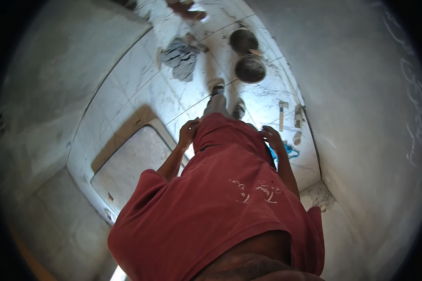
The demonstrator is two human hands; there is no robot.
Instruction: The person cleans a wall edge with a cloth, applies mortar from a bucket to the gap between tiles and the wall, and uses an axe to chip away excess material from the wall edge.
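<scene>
l hand (188,133) & r hand (271,136) nr sides of red shirt (227,182)

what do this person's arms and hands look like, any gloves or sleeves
The left hand and right hand show no gloves, and the forearms are uncovered. The sleeves are loose and short, part of a red shirt with pale lettering.

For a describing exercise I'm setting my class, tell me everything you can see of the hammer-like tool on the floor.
The hammer-like tool lies on the pale tiled floor, to the right of the person's right foot. Its straight, light brown shaft looks wooden; its greyish head looks like metal, its exact shape too small to tell. The head points away from the person. Only the floor seems to touch it; the right hand is apart from it.
</scene>
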